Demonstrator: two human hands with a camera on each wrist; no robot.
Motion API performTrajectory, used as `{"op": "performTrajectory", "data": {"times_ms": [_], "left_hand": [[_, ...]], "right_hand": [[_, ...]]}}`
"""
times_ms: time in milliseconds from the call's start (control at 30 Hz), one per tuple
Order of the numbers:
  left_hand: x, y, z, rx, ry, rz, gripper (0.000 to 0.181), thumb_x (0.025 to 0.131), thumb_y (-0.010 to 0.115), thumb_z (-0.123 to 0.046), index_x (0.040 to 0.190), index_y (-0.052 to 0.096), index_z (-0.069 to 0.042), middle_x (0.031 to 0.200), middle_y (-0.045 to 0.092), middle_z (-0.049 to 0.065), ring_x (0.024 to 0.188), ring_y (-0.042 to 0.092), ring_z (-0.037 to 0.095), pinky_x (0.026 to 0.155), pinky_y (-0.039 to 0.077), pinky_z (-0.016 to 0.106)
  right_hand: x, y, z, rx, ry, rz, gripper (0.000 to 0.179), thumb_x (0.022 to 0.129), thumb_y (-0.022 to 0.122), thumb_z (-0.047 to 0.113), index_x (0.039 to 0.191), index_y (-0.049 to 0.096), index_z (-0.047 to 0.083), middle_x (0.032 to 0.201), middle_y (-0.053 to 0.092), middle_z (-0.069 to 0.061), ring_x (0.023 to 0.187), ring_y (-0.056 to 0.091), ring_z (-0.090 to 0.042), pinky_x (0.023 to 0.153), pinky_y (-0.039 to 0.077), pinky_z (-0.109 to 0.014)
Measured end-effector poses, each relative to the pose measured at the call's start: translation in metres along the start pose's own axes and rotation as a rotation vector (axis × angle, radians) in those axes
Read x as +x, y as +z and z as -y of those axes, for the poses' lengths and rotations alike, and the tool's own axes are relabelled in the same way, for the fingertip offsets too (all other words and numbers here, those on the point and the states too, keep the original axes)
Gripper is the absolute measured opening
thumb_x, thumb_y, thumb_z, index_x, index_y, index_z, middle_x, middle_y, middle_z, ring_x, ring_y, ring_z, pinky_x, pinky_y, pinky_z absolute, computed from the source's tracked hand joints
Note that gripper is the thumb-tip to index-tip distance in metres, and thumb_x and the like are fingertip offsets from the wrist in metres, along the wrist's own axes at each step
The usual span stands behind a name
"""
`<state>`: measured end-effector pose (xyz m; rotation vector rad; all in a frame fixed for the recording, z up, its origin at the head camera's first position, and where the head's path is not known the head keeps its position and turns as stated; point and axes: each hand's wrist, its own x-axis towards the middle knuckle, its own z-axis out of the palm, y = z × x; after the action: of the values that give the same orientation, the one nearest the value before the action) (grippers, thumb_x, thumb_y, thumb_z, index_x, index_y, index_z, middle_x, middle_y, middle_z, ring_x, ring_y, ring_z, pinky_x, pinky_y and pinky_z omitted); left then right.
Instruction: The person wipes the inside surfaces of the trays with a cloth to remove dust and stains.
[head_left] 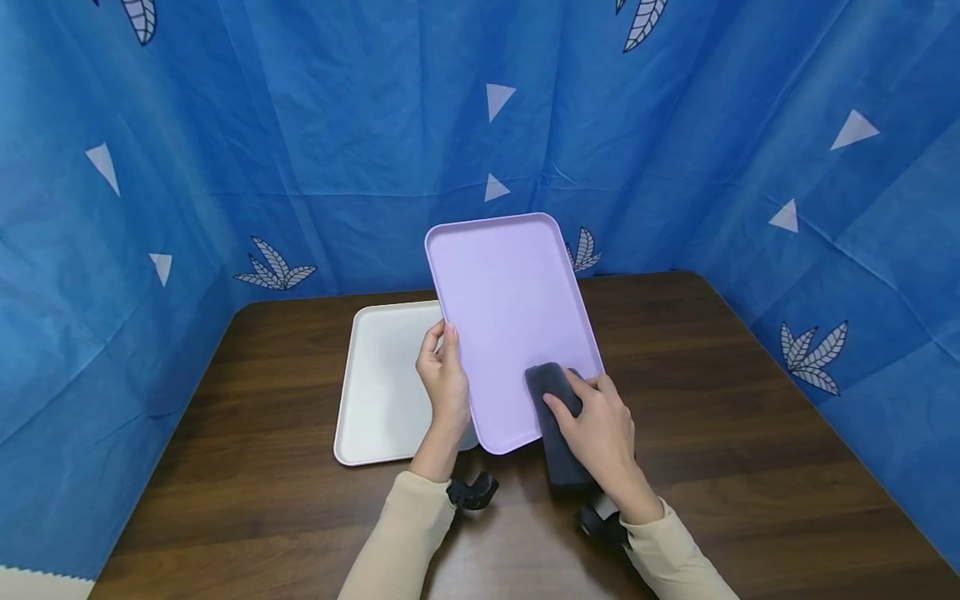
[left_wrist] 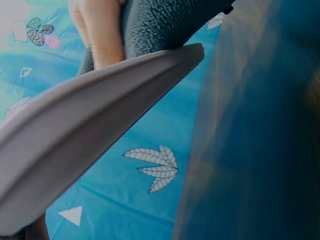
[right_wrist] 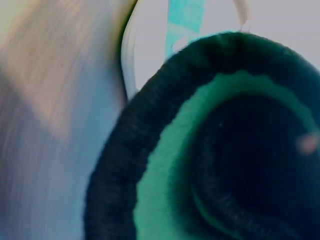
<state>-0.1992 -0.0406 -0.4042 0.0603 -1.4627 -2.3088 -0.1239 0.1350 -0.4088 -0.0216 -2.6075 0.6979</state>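
Left fingers (head_left: 451, 343) are gripping the purple tray (head_left: 510, 308) by one side, right fingers (head_left: 561, 412) the cloth (head_left: 557, 446) (bulky), so hard pressing could be twisting the tray free.

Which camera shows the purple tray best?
The head view: nearly the whole inner face of the purple tray shows, a corner hidden by the dark cloth and right hand. The left wrist view catches it almost edge-on, cut off. The right wrist view shows pale surfaces behind the cloth, perhaps that tray; unclear.
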Motion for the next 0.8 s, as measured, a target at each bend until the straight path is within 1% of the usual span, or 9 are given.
{"op": "performTrajectory", "data": {"times_ms": [100,200,433,633,800], "left_hand": [[-0.001,0.000,0.001,-0.004,-0.001,0.002,0.029,0.102,0.051,-0.019,0.118,0.060,0.004,0.091,0.073,-0.001,0.077,0.069,0.006,0.064,0.055,0.022],[-0.001,0.001,0.001,-0.008,-0.001,0.004,0.030,0.102,0.051,-0.019,0.118,0.060,0.005,0.091,0.073,-0.001,0.077,0.069,0.006,0.064,0.055,0.022],[-0.003,0.001,0.003,-0.015,-0.003,0.007,0.031,0.102,0.051,-0.020,0.119,0.059,0.005,0.092,0.074,0.001,0.078,0.070,0.006,0.065,0.056,0.022],[-0.004,0.002,0.004,-0.015,-0.003,-0.004,0.032,0.102,0.052,-0.022,0.119,0.060,0.004,0.090,0.073,-0.001,0.078,0.070,0.007,0.066,0.056,0.022],[-0.003,0.001,0.004,0.022,-0.002,-0.012,0.032,0.102,0.051,-0.023,0.120,0.060,0.002,0.091,0.073,0.002,0.077,0.069,0.007,0.065,0.054,0.022]], "right_hand": [[-0.004,0.002,0.007,0.003,0.001,0.013,0.047,0.081,0.080,0.031,0.121,0.070,0.007,0.095,0.061,-0.018,0.067,0.059,-0.028,0.050,0.048,-0.039],[-0.008,0.003,0.014,0.005,-0.014,0.009,0.048,0.080,0.081,0.031,0.120,0.070,0.008,0.094,0.061,-0.017,0.065,0.059,-0.028,0.049,0.047,-0.040],[-0.019,0.006,0.031,0.019,-0.073,-0.016,0.047,0.078,0.083,0.031,0.119,0.072,0.010,0.092,0.061,-0.014,0.057,0.058,-0.024,0.050,0.049,-0.038],[-0.027,0.009,0.044,0.024,-0.124,-0.035,0.047,0.077,0.083,0.033,0.118,0.072,0.012,0.092,0.060,-0.012,0.057,0.060,-0.025,0.050,0.051,-0.040],[-0.035,0.014,0.054,0.025,-0.183,-0.044,0.048,0.076,0.083,0.034,0.117,0.073,0.011,0.091,0.060,-0.011,0.054,0.058,-0.020,0.047,0.048,-0.034]]}}
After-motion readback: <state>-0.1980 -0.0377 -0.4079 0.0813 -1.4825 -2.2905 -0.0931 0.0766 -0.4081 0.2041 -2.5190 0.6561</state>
